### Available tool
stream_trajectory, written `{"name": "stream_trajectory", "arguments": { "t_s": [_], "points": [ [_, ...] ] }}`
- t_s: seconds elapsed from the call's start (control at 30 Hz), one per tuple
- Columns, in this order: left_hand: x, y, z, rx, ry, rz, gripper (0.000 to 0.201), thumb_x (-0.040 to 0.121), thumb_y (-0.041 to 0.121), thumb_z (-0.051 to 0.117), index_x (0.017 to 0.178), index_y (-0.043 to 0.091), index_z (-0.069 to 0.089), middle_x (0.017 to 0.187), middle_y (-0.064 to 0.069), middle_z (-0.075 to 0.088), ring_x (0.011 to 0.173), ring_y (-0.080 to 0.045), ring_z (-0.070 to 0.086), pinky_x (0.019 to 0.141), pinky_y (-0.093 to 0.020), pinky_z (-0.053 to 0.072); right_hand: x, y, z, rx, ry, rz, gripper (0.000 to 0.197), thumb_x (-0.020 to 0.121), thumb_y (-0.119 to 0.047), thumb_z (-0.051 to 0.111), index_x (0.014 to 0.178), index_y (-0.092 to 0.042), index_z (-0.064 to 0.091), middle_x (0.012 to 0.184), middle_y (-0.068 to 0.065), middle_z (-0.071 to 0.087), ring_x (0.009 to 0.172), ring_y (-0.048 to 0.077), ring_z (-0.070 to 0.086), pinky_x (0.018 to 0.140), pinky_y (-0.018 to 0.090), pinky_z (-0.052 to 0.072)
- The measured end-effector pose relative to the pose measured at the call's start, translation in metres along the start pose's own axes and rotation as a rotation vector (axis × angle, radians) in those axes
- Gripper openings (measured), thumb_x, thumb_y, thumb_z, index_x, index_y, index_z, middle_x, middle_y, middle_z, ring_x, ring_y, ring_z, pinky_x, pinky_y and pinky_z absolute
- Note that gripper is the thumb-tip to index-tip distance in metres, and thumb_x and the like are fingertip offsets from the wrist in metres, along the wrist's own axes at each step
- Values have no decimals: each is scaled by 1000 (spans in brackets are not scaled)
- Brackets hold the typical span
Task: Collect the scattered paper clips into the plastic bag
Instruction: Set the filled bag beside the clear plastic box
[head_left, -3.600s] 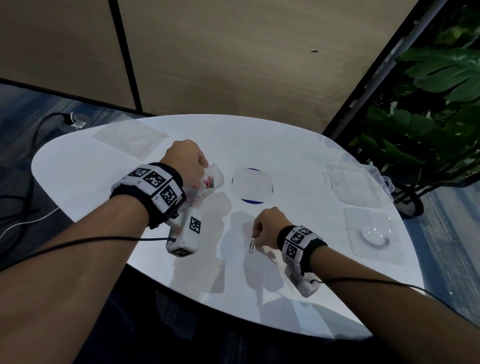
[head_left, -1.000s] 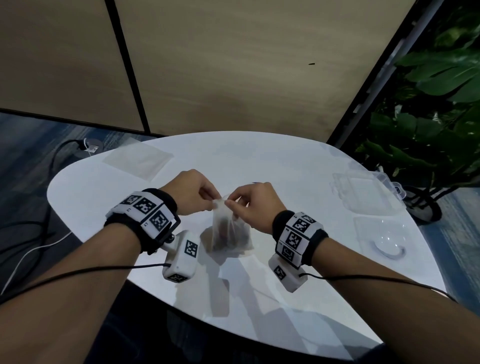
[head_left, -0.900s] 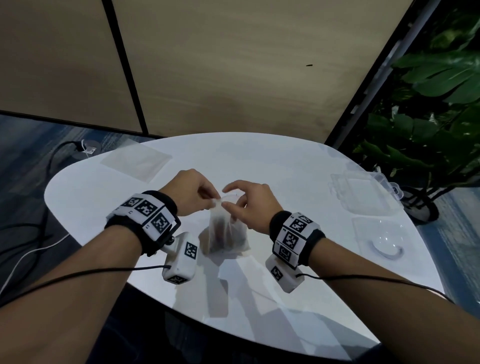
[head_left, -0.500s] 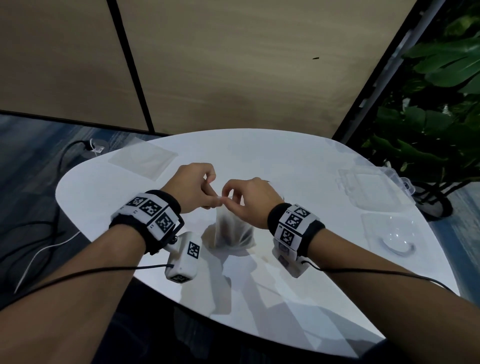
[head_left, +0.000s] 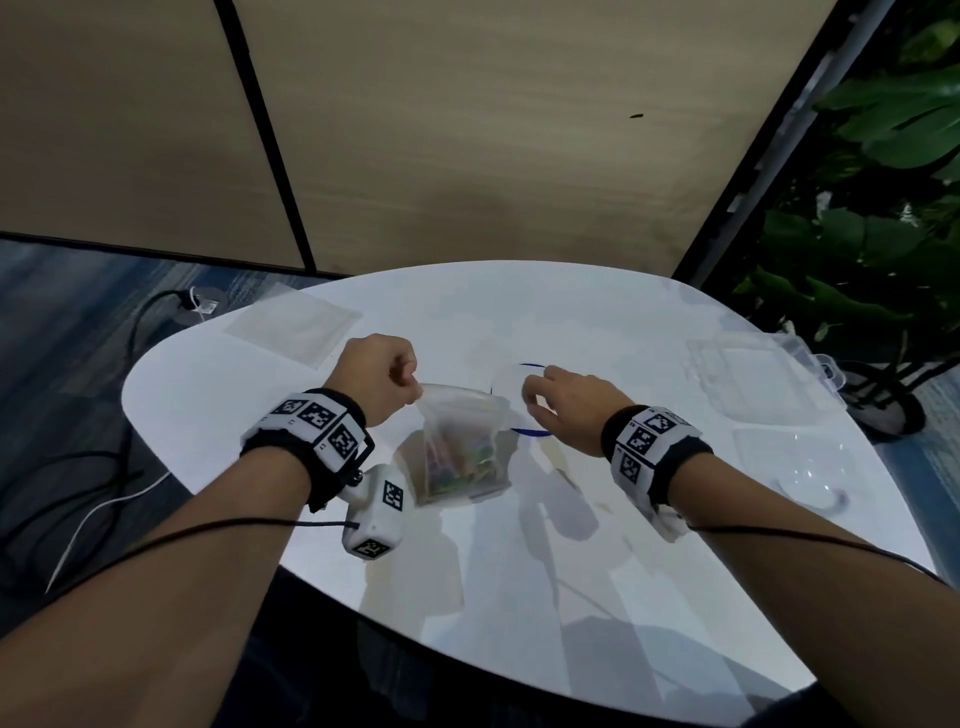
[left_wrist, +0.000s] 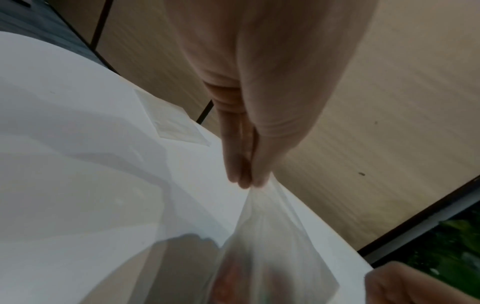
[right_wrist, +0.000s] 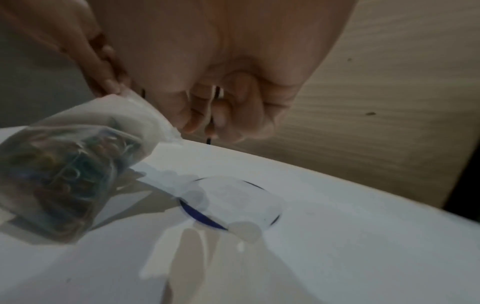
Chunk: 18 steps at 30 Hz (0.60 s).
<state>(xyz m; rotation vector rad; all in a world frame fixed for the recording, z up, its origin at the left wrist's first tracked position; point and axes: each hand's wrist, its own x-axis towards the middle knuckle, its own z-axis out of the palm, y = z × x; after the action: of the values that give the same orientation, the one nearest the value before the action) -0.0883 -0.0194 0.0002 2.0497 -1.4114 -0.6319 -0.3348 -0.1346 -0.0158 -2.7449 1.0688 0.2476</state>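
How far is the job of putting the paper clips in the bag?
Nearly finished. Done: coloured paper clips lie inside the plastic bag, and no loose clip shows on the table. In hand: the left hand pinches the bag's top corner; the right hand holds nothing. Left: perhaps setting the bag down.

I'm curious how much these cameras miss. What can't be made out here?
- Paper clips: blurred inside the plastic bag in every view, so no count.
- Right hand: right wrist view blurred; whether it holds anything is unclear.
- Left hand fingertips: hidden by knuckles in head view.
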Motion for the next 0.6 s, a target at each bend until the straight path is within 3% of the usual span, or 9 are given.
{"name": "stream_trajectory", "arguments": {
  "t_s": [0.1,0.2,0.3,0.37,0.43,0.5,0.6],
  "points": [
    [27,-17,17,100,29,-40,30,81,-2,64,65,22,58,81,-9,71,71,-23,64,69,-27,50,0,23,8,195,21,139,34,97,-48,45,127,-30,46,120,0,51,90,23,59,84,37,48],
    [59,-41,21,179,47,-158,24,83,-4,56,91,16,65,112,-14,66,100,-32,64,84,-38,55,-10,65,15,199,59,350,52,94,-40,56,140,-26,38,138,8,37,112,30,55,95,42,49],
    [86,-72,21,311,74,-250,40,86,3,58,123,15,61,146,-16,42,132,-36,45,108,-41,40,-25,114,22,132,117,601,61,90,-31,61,144,-26,34,148,12,24,127,36,42,97,45,48],
    [96,-92,22,340,120,-270,52,90,14,60,141,17,50,159,-17,27,146,-35,27,118,-42,26,-34,143,29,129,152,733,65,89,-28,63,146,-26,31,150,13,20,129,39,39,95,46,48],
    [100,-111,23,403,90,-307,55,93,22,58,146,21,43,160,-19,25,147,-38,24,120,-46,25,-42,167,35,105,140,814,60,90,-30,62,144,-26,35,149,15,20,127,40,39,94,47,47],
    [98,-122,24,470,31,-319,41,95,21,51,136,20,52,146,-22,39,135,-42,36,112,-50,35,-46,188,43,101,90,835,51,93,-33,58,141,-27,42,148,15,22,128,40,38,98,47,44],
    [94,-123,18,467,114,-282,35,95,11,50,127,9,64,134,-22,54,125,-41,50,107,-45,41,-48,206,52,133,-8,760,50,96,-32,51,145,-25,43,153,14,27,134,40,35,109,45,36]
  ]
}}
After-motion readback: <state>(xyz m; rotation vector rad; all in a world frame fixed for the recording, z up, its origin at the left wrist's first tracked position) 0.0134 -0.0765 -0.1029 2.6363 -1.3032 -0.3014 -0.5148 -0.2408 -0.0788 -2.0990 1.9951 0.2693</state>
